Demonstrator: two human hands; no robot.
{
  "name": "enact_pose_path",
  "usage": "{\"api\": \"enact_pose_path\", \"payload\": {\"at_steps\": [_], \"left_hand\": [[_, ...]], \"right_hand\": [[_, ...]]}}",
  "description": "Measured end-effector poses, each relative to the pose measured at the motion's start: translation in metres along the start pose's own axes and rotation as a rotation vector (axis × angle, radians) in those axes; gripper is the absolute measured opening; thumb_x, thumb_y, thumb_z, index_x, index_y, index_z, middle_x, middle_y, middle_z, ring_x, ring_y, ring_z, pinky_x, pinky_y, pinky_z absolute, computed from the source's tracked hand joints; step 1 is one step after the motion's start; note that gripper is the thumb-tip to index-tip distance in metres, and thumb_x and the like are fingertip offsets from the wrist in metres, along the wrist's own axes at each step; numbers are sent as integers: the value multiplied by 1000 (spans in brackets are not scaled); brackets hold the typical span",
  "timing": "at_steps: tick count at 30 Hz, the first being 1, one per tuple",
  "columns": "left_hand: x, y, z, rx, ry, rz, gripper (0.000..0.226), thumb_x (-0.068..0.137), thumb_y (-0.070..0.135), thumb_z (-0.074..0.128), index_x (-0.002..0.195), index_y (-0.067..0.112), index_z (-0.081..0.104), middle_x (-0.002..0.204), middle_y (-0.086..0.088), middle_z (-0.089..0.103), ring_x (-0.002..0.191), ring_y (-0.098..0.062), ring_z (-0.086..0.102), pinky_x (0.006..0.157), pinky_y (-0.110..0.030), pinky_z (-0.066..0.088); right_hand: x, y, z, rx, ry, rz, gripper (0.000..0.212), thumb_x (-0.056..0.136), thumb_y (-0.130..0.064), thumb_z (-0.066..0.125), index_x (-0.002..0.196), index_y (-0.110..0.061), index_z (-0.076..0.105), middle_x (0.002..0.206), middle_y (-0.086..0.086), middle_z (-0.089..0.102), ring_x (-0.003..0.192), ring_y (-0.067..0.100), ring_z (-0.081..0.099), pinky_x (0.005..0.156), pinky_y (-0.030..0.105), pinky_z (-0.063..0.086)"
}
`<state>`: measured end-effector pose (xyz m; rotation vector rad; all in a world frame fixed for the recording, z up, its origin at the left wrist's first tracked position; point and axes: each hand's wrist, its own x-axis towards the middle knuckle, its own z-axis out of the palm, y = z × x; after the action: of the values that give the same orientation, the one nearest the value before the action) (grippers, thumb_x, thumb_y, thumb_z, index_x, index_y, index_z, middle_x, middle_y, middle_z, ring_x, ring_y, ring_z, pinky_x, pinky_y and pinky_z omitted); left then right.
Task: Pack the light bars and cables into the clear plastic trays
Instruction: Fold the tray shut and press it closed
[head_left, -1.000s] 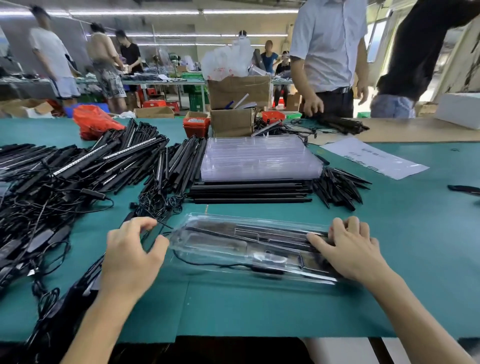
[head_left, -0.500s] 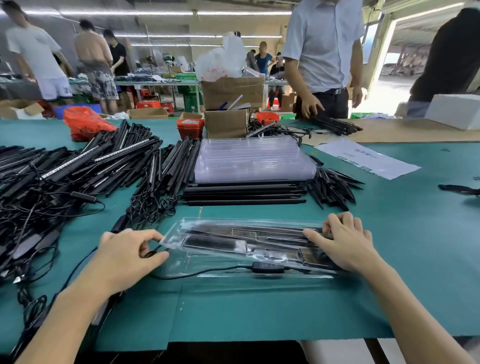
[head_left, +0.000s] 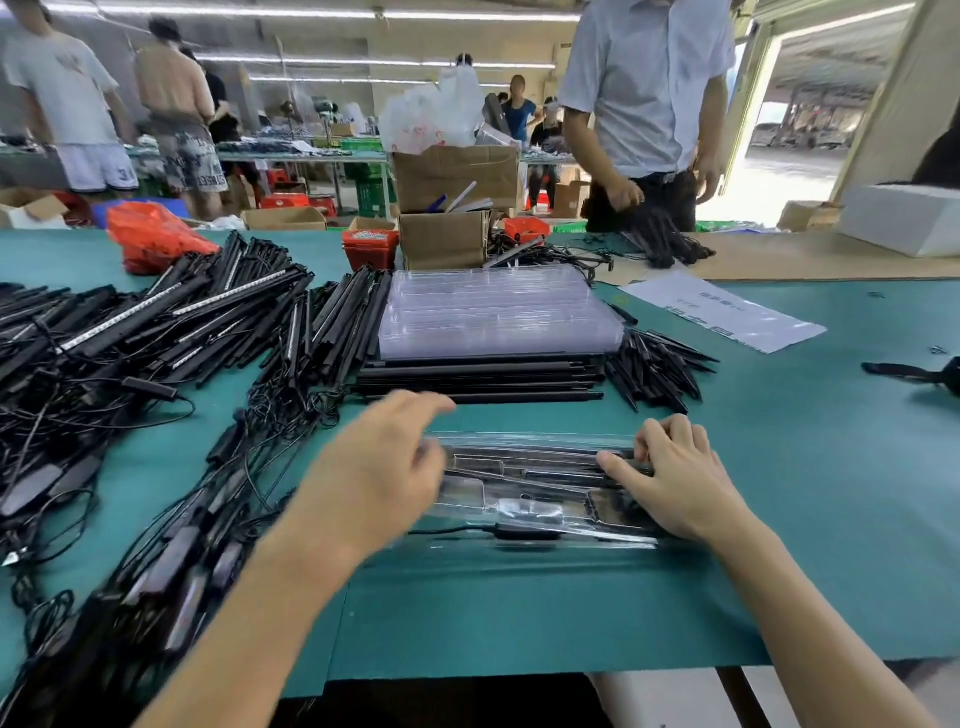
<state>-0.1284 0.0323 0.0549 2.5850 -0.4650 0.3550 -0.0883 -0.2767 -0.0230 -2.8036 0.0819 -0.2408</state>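
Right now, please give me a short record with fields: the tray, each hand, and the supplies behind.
tray: clear plastic tray on the green mat, black parts and a cable inside
left hand: blurred, over the tray's left end, fingers relaxed
right hand: rests on the tray's right end
behind: stack of empty trays on black light bars

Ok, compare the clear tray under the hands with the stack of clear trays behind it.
The tray under the hands is a single one, with black parts in it and a black cable along its near edge; the stack of clear trays is many deep and looks empty. The right hand rests on the first, with the left hand over its left end; nobody touches the stack, which sits on black bars. Both are clear plastic, lying lengthwise.
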Motion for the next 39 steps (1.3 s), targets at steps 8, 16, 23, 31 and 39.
{"api": "enact_pose_path", "payload": {"at_steps": [8, 16, 23, 31, 39], "left_hand": [[-3, 22, 101, 303, -298, -322, 84, 92, 76, 11, 159, 28, -9, 165, -15, -17, 150, -35, -22, 119, -54, -14], [-12, 21, 109, 371, -172, -304, 104, 72, 86, -10, 158, 28, -11, 166, -17, -11, 152, -33, -16, 118, -59, -10], [-8, 9, 108, 387, -130, -313, 101, 74, 84, -11, 158, 28, -12, 166, -16, -9, 153, -32, -14, 118, -59, -6], [-11, 7, 110, 376, -74, -302, 97, 78, 82, -7, 159, 28, -9, 167, -13, -6, 153, -30, -12, 119, -58, -3], [-11, 7, 109, 355, -58, -314, 100, 74, 81, -14, 159, 27, -10, 167, -13, -6, 153, -28, -12, 119, -57, -3]], "right_hand": [[-5, -5, -1, 46, 19, -23, 42, 86, -67, 48, 87, -26, 43, 104, -4, 39, 103, 18, 35, 91, 38, 37], [-7, 4, -17, 164, 185, 516, 27, 92, -41, 51, 95, -16, 59, 100, 12, 60, 93, 35, 53, 79, 39, 40], [-3, 12, -36, 455, -96, 429, 35, 87, -19, 63, 62, -16, 39, 50, -3, 30, 38, 17, 32, 50, 27, 22], [-14, 20, -54, 604, -382, 318, 18, 91, -2, 59, 74, -2, 59, 61, 10, 58, 50, 18, 40, 37, 20, 23], [-13, 27, -61, 752, -471, 313, 26, 94, 0, 59, 67, 0, 58, 62, 17, 56, 42, 14, 42, 37, 22, 29]]}}
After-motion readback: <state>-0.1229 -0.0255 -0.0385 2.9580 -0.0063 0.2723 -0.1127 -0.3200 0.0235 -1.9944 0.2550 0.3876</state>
